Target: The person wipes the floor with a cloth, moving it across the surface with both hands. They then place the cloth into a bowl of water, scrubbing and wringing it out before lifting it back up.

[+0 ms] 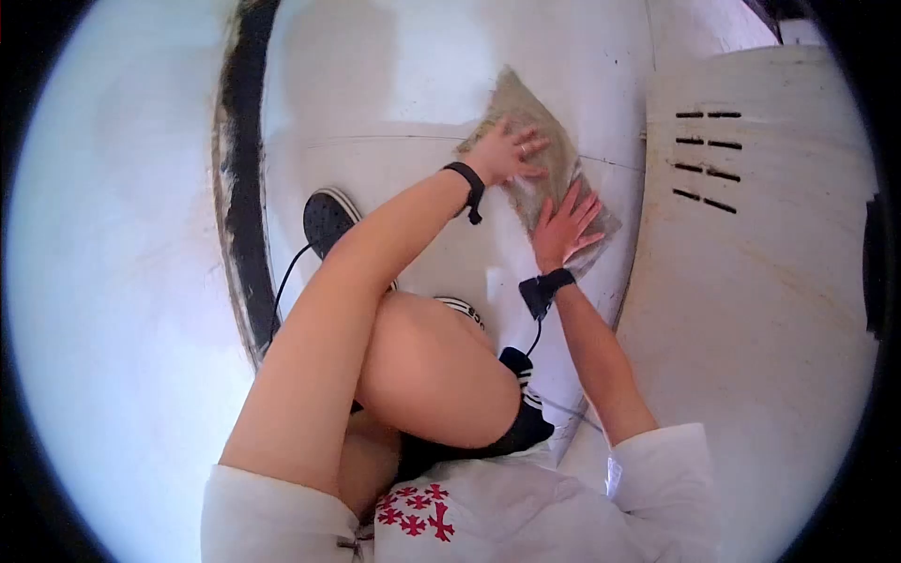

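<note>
The fingers of the left hand are spread wide apart and lie on a plastic bag, at about its middle part; they do not close around anything. The fingers of the right hand are also open and laid flat, on the end of the bag nearer to the person. So both hands appear to press from above, not to grip, but how strongly they press I cannot tell. The bag lies slantwise on the pale floor, its far corner pointing away from the person. It seems to be of clear, shiny plastic, and in it is a thin, grey-brown filling; whether this is cloth or something loose, I cannot tell. As for how far the work has come, I judge that the bag is already laid out flat and rather thin, with the filling reaching through most of it. Near the right hand the plastic looks wrinkled, so this end is perhaps less smooth. Whether the bag is sealed is not visible, and therefore what is left I cannot say with certainty. To the left of the bag and nearer to the person is a black shoe; to its right stands a pale panel with dark slots.
</note>
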